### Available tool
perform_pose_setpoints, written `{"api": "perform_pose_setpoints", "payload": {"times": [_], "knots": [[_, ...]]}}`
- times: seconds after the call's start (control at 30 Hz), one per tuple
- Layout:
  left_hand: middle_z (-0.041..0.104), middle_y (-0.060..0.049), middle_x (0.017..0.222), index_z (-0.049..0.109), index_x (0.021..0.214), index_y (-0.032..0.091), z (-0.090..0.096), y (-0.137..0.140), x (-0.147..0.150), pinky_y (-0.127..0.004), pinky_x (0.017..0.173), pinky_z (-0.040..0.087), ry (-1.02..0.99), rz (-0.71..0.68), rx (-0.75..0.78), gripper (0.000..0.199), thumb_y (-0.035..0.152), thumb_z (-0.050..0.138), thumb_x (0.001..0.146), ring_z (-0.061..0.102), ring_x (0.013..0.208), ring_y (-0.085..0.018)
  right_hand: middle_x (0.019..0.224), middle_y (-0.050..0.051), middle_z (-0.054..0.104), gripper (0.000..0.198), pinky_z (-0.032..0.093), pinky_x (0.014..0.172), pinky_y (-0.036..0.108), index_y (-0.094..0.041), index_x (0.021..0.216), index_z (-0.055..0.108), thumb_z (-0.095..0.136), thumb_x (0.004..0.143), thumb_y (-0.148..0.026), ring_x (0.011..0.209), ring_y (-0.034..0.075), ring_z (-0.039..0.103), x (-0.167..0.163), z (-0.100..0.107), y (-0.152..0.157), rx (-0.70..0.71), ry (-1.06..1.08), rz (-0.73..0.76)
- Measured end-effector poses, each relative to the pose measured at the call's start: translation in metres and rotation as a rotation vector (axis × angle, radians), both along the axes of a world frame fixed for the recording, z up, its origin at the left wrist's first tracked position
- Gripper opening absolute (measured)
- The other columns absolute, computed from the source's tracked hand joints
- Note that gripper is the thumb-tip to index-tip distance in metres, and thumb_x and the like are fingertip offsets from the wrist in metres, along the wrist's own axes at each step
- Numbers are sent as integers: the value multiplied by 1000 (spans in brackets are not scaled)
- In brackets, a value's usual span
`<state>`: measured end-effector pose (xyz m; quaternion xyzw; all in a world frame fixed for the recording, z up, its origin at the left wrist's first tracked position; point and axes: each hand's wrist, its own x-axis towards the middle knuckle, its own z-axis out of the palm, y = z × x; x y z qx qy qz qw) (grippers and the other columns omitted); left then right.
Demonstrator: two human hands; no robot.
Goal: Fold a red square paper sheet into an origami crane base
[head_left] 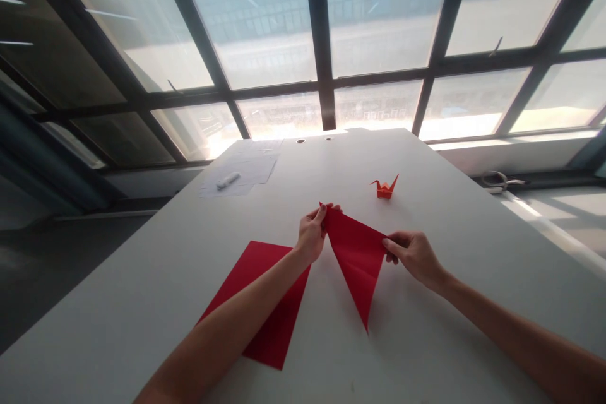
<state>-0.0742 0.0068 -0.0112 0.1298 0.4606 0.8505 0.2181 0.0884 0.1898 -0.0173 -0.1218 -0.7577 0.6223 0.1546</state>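
Observation:
A piece of red paper (357,252), triangular in outline, is held up over the white table between my two hands. At its upper left corner, my left hand (313,232) pinches it between thumb and fingers. My right hand (413,254) grips the corner on the right side. The lowest point of the paper hangs toward me; whether it touches the table I cannot tell. Under my left forearm lies a flat red sheet (284,322), partly hidden by the arm. Beyond my hands a folded orange-red paper crane (385,187) stands upright on the table.
The white table (426,353) reaches away to a wall of windows (369,12). Thin white sheets (258,167) lie at its far left, with a white tube-shaped object (228,180) on them. Two round holes are near the far edge. Cables (497,182) lie beyond the table's right edge.

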Motion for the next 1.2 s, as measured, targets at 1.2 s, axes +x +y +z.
{"api": "perform_pose_setpoints", "payload": {"times": [1.2], "knots": [[73, -16, 101, 70, 98, 8, 4, -4, -2, -30, 79, 55, -83, -298, -81, 33, 39, 71, 85, 70, 92, -23, 55, 5, 66, 25, 44, 48, 25, -13, 75, 73, 70, 78, -38, 49, 14, 56, -2, 3, 5, -44, 20, -67]]}}
